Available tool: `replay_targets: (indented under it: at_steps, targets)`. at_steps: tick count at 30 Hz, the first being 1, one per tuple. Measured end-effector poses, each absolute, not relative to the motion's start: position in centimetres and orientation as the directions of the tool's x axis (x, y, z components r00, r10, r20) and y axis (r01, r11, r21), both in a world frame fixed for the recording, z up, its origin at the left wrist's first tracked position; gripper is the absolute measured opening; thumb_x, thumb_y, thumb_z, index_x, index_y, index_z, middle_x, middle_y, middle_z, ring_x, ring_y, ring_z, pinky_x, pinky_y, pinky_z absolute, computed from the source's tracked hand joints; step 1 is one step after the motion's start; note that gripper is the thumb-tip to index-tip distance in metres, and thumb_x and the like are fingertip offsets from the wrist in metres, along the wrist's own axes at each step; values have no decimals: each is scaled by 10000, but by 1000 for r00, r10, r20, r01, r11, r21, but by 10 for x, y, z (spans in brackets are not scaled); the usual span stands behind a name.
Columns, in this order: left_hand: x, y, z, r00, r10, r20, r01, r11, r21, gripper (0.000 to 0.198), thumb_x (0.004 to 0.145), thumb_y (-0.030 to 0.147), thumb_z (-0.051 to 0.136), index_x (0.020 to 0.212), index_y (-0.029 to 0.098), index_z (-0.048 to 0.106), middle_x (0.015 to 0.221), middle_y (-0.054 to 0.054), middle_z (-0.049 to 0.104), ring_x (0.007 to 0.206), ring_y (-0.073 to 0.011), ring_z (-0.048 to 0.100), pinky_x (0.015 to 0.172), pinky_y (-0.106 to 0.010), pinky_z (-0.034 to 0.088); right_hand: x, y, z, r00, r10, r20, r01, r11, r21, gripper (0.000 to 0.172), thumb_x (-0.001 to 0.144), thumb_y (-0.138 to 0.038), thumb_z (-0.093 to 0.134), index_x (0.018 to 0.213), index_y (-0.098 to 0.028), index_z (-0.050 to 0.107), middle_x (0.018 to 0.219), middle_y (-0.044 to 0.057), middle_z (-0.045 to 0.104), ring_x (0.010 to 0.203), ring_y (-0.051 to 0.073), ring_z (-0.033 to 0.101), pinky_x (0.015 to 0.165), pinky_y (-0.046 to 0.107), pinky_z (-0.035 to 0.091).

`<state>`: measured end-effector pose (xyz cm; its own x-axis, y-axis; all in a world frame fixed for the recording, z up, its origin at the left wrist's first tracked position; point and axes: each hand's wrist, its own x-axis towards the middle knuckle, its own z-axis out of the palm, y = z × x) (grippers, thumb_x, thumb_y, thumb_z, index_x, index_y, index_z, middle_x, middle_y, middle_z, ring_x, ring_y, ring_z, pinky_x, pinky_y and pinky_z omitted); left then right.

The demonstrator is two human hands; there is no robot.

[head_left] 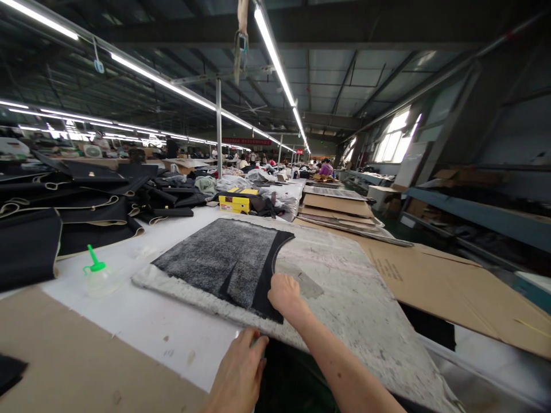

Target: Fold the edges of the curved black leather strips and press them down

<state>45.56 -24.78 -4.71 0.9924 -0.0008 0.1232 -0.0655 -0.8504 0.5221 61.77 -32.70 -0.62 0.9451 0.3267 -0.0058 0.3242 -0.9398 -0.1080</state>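
Note:
A dark grey fabric panel (pixel 215 264) with a speckled face and a smooth black border lies flat on a stained, cloth-covered padded board (pixel 336 321). A slit or dart shows near its front edge. My right hand (pixel 284 292) is closed in a fist against the panel's curved right border; whatever its fingers hold is hidden. Lower down, my left hand (pixel 241 367) curls its fingers over the front edge of the white table (pixel 185 338), just below the board. A grey patch (pixel 305 281) shows on the board beyond my right hand.
Left stands a clear squeeze bottle with a green spout (pixel 95 264). Black cut pieces with pale edging (pixel 86 212) pile up behind it. A yellow box (pixel 235 202) sits behind the board. Cardboard sheets (pixel 413 269) lie at the right, and a dark gap opens below the board's front edge.

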Motion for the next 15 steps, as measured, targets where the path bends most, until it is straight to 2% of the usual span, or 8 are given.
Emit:
replay_targets:
  at_steps: [3,5,10,15]
  targets:
    - [458,-251,-42,988,-3,154,-77,-876,476,416,816,38,380,1115,213,610,1126,-75,544,1015,-219,530,893,-336,442,617,-327,-3,949,314,12,314,-943,-112,187,949,-251,570,1063,-107,607,1060,84,616,1031,220,580,915,415,478]
    - [462,-254,-41,982,-33,186,-115,-886,450,409,815,35,376,1092,214,617,1150,-70,544,1038,-225,513,913,-346,429,618,-328,-1,954,299,10,298,-946,-125,179,951,-241,558,1065,-109,602,1031,80,625,1002,217,593,899,410,482]
    - [473,-258,-46,970,-101,219,-193,-870,453,444,801,51,421,1187,210,573,1309,-41,509,1151,-239,450,996,-376,385,623,-333,4,960,281,-8,274,-943,-190,266,925,-221,568,1164,-108,541,971,74,637,942,222,615,856,398,487]
    - [475,-262,-45,971,-102,217,-192,-872,451,456,814,55,422,1230,193,548,1338,-40,504,1175,-255,435,1015,-408,380,629,-339,3,944,326,-58,295,-908,-299,286,899,-206,594,1165,-121,533,958,58,624,893,203,611,804,363,499]
